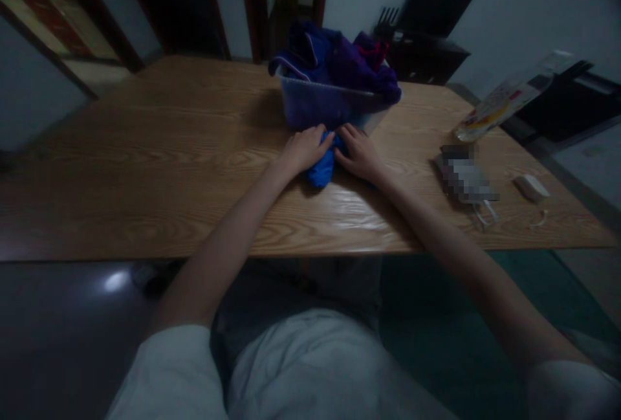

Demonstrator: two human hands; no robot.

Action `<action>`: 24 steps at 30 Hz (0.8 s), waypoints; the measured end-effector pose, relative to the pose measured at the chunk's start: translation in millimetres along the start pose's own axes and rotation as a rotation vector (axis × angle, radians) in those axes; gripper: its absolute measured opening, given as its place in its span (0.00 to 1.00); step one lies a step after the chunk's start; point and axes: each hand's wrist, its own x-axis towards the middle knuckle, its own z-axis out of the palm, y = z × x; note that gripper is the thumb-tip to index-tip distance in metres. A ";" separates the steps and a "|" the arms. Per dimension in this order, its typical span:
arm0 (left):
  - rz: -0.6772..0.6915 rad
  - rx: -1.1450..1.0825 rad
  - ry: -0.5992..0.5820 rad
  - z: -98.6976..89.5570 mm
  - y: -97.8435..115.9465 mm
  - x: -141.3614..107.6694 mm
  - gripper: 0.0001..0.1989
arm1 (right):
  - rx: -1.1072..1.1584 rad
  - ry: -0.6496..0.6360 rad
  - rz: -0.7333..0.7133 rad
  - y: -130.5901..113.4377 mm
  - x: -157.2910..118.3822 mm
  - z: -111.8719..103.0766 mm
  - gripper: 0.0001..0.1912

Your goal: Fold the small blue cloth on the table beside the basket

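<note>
Shirt: one pale shirt point(310, 368), its wearer's head out of sight and the lap below too dark to read
Left hand: one, the left hand point(306, 148) lies over the cloth, fingers close together, thumb angled inward; I cannot tell whether it pinches
Right hand: one, the right hand point(359, 153) has bent fingers on the cloth's other side, thumb toward its partner; its grip I cannot tell either
Blue cloth: one bright blue cloth point(321, 171), bunched on the table point(145, 167) between and under both hands, partly covered, its shape hard to make out
Right side: one small pale block point(531, 187), one thin white cord point(539, 218), and one packet point(466, 177) masked by square blocks, a white strap point(485, 213) at its near end
Bottle: one clear bottle point(509, 99), tilted in my view, label unreadable
Bin: one see-through bin point(330, 106) just beyond the hands, heaped with blue and purple clothes point(339, 61), too tangled to count
Back: one dark screen point(439, 2) above one dark cabinet point(422, 61)
</note>
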 end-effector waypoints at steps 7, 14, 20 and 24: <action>0.013 0.005 0.004 0.3 -0.2 -0.5 0.26 | -0.003 -0.002 0.001 -0.6 0.2 -0.2 0.21; 0.028 0.013 0.017 0.2 -0.4 -0.9 0.25 | 0.009 0.011 -0.010 0.6 0.1 1.2 0.21; 0.026 0.015 0.011 -0.8 0.4 -1.4 0.25 | -0.003 0.009 -0.011 0.6 0.5 0.6 0.20; 0.019 0.011 0.009 -1.2 1.4 -1.4 0.25 | 0.001 0.009 -0.008 -0.3 0.7 -0.3 0.21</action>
